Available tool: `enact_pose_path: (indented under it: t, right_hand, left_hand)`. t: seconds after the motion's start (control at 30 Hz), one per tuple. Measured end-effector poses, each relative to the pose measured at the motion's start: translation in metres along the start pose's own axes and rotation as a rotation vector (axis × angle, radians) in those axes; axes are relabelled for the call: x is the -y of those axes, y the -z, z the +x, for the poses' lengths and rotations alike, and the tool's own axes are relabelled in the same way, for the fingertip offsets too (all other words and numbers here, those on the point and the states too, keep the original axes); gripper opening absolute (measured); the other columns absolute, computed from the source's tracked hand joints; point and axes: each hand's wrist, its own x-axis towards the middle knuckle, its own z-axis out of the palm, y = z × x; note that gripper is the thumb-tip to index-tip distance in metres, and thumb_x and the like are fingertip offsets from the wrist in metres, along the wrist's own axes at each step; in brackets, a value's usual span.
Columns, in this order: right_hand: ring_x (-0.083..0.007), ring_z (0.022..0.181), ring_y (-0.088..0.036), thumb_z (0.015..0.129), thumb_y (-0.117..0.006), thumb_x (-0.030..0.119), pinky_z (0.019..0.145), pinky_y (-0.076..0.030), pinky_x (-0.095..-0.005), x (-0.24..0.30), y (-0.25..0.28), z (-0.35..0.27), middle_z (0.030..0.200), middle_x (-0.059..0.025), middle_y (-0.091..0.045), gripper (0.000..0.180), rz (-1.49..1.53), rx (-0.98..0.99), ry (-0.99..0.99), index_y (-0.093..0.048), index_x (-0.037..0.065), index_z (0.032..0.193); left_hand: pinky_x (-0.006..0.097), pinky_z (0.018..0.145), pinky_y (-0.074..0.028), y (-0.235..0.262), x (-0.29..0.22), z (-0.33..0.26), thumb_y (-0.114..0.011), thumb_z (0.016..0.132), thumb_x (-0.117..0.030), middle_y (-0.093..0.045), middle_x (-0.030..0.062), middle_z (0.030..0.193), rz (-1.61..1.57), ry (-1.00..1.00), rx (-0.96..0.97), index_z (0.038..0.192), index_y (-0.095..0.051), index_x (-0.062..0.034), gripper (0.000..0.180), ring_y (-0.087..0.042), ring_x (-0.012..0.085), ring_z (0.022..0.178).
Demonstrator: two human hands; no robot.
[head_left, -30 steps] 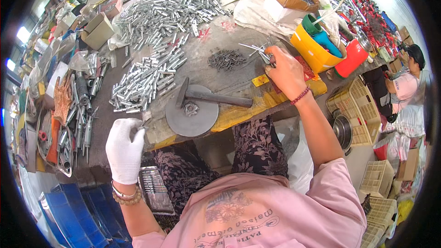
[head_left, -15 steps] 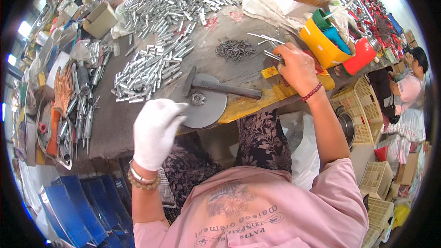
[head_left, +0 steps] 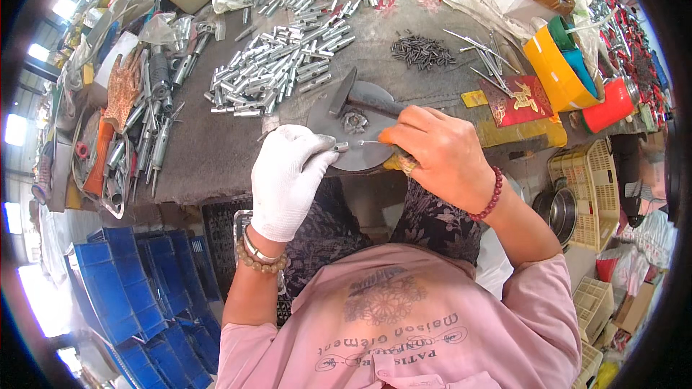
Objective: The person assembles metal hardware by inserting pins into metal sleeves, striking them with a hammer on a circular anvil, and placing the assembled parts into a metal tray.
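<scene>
A: What is held at the left?
B: A tube (head_left: 341, 147), pinched by the gloved left hand (head_left: 285, 176) at its two o'clock, over the disc (head_left: 371, 127). Light, stiff, slick handling is expected; the barrel should be gripped, the end left exposed.
A: And at the right?
B: A thin rod (head_left: 369, 142) is pinched by the right hand (head_left: 437, 151) at nine o'clock. Earlier, that hand was positioned at the rods (head_left: 481, 51); now it is brought beside the tube.
</scene>
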Motion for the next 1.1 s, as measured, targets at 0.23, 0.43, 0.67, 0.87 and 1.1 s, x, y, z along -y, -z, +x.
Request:
enact_pose_path:
  t: [0.23,0.43,0.67,0.87,1.1]
  right_hand:
    - [-0.0265,0.093,-0.071,0.079,-0.077,0.007,0.076,-0.061,-0.0404,0.001,-0.006,0.004,0.098,-0.0064,-0.061,0.020,-0.012,0.032,0.054,-0.072,0.010,0.098]
    - [-0.0268,0.092,-0.071,0.081,-0.077,0.007,0.076,-0.061,-0.0409,0.000,-0.009,0.003,0.098,-0.0063,-0.062,0.020,0.007,0.049,0.071,-0.075,0.010,0.101]
    - [-0.0270,0.090,-0.072,0.082,-0.076,0.007,0.075,-0.061,-0.0411,-0.003,-0.006,0.007,0.098,-0.0064,-0.062,0.019,0.045,0.045,0.120,-0.075,0.009,0.101]
    - [-0.0255,0.088,-0.071,0.085,-0.071,0.008,0.074,-0.061,-0.0390,0.000,-0.020,0.011,0.095,-0.0056,-0.061,0.020,-0.027,0.028,0.147,-0.076,0.012,0.104]
    - [-0.0317,0.091,-0.075,0.085,-0.074,0.005,0.074,-0.061,-0.0449,-0.044,0.008,0.003,0.100,-0.0075,-0.071,0.022,-0.049,-0.218,-0.179,-0.077,0.014,0.105]
  left_hand:
    - [0.038,0.088,-0.054,-0.002,0.002,-0.001,-0.085,0.086,-0.008,-0.071,0.0102,0.097,0.008,-0.012,-0.007,0.104,-0.083,-0.0046,0.018,-0.068,0.0281,0.098]
    - [0.037,0.087,-0.053,-0.003,0.002,-0.004,-0.085,0.086,-0.005,-0.071,0.0098,0.097,-0.077,0.036,-0.002,0.104,-0.082,-0.0037,0.018,-0.067,0.0261,0.096]
    - [0.037,0.086,-0.054,-0.005,0.004,-0.004,-0.086,0.084,-0.004,-0.070,0.0098,0.095,-0.146,0.011,-0.036,0.100,-0.081,-0.0026,0.018,-0.067,0.0265,0.094]
    - [0.038,0.083,-0.054,-0.009,0.007,-0.003,-0.088,0.082,-0.004,-0.069,0.0103,0.092,-0.132,-0.023,-0.046,0.097,-0.080,-0.0027,0.017,-0.067,0.0277,0.092]
    - [0.039,0.085,-0.054,-0.007,0.003,0.005,-0.087,0.083,-0.004,-0.069,0.0115,0.091,-0.099,-0.031,-0.012,0.097,-0.080,-0.0021,0.016,-0.066,0.0296,0.092]
